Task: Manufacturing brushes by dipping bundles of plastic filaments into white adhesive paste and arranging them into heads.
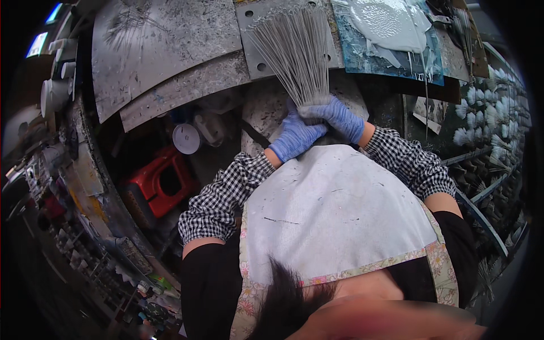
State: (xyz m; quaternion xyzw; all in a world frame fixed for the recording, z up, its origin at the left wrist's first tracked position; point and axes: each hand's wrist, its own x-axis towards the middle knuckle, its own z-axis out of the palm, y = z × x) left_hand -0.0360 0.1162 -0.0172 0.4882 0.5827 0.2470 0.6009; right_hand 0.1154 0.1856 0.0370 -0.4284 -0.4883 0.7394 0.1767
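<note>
A thick bundle of thin grey wires (297,56) fans out away from me, its far ends spread over a grey metal plate with holes (258,54). Both my hands wear blue knitted gloves and close round the narrow near end of the bundle. My left hand (298,135) wraps it from the left and below, while my right hand (340,116) grips it from the right, slightly higher. The gloves hide the near tips of the wires. Checked sleeve covers are on both forearms, and a pale apron (340,209) lies just below the hands.
Left of the plate lies a worn metal sheet (170,45) with some loose wires (133,25). To the right, a blue board (391,65) carries thick white paste (391,25). A red plastic container (161,184) stands low at left. Racks of white-tipped bundles (487,113) fill the right.
</note>
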